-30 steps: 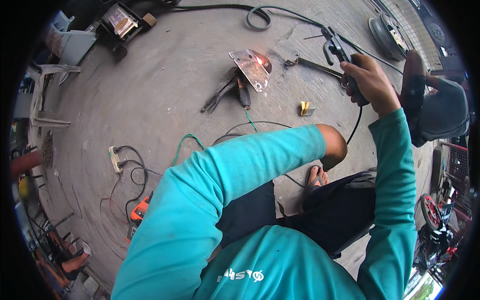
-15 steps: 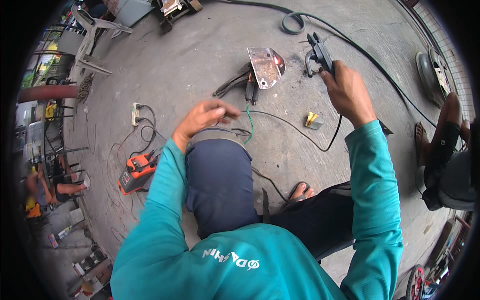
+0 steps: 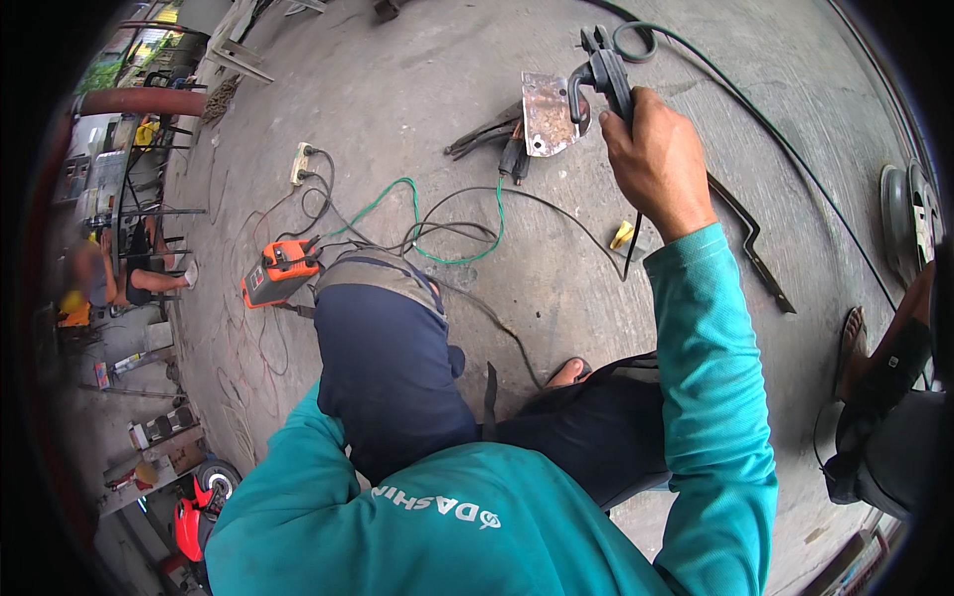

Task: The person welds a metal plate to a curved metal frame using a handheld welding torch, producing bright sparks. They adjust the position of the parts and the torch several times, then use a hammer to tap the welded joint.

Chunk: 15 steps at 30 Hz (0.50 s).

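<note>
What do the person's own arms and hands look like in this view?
The long teal fabric right sleeve ends in a wrist cuff; the right hand is ungloved. The matching teal left sleeve shows partly; the left hand is not visible.

Location: metalworking workshop with concrete floor [image 3: 348, 89]. Indicators: orange welding machine [image 3: 281, 273] at 9 o'clock; electrode holder [image 3: 608, 79] and metal plate [image 3: 547, 114] at 1 o'clock; wheel rim [image 3: 897, 228] at 3 o'clock; red motorcycle [image 3: 189, 526] at 8 o'clock.

R hand [image 3: 661, 164] gripping blk electrode holder [image 3: 610, 79], hook [image 3: 574, 97] overlapping metal plate [image 3: 547, 124] in view; 1 orange unit [image 3: 283, 272] sitting nr L knee [image 3: 383, 273].
</note>
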{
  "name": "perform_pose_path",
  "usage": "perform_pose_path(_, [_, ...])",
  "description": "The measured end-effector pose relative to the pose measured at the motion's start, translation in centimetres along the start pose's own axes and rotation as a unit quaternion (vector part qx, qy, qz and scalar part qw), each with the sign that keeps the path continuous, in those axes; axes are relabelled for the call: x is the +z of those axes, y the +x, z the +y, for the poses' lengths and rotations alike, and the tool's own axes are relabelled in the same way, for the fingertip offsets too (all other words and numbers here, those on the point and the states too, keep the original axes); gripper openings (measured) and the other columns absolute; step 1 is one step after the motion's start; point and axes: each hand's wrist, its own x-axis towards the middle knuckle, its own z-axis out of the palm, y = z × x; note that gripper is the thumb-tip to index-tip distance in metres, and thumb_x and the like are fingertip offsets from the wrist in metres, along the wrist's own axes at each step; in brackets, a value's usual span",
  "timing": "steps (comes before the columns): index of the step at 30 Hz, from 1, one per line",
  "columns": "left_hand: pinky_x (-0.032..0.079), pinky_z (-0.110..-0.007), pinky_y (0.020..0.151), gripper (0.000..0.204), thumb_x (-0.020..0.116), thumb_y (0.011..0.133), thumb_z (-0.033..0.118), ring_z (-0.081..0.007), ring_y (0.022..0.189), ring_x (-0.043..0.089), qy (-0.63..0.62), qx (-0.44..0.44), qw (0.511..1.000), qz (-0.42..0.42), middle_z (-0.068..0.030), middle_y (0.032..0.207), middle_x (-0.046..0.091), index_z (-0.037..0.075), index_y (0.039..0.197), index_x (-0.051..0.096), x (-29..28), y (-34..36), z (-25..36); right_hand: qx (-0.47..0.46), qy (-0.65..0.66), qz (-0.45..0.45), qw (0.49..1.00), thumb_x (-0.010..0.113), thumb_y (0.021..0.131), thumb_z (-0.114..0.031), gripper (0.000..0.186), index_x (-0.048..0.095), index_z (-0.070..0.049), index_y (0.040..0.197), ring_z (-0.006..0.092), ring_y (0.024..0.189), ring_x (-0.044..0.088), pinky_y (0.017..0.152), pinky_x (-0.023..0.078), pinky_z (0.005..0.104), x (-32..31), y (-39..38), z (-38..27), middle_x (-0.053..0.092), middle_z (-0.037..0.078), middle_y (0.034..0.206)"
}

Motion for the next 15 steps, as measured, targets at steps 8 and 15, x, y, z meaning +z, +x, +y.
perform_pose_path(8, [0.049, -0.041, 0.107, 0.055, 0.071, 0.096, 0.046, -0.0311, 0.121, 0.069, 0.104, 0.027, 0.994, -0.017, -0.0182, 0.125, 0.075, 0.000, 0.124, 0.075, -1.1, 0.6, 3.2, 0.034, -0.043, -0.033, 0.998, 0.066, 0.086, -0.021, 0.033, 0.065, 0.009, 0.099, 0.0527, 0.095, 0.069, 0.088, 0.054, 0.0569, -1.9, -0.7, 0.0, 0.071, 0.035, 0.096])
perform_pose_path(15, [0.048, -0.041, 0.109, 0.057, 0.070, 0.097, 0.045, -0.0304, 0.124, 0.067, 0.334, 0.264, 0.904, -0.038, -0.0192, 0.126, 0.074, 0.000, 0.134, 0.068, -14.9, -1.3, 17.4, 0.050, -0.060, -0.060, 0.995, 0.064, 0.088, -0.019, 0.032, 0.066, 0.009, 0.103, 0.0525, 0.099, 0.068, 0.089, 0.053, 0.0563, -2.1, -0.7, 0.0, 0.069, 0.037, 0.099])
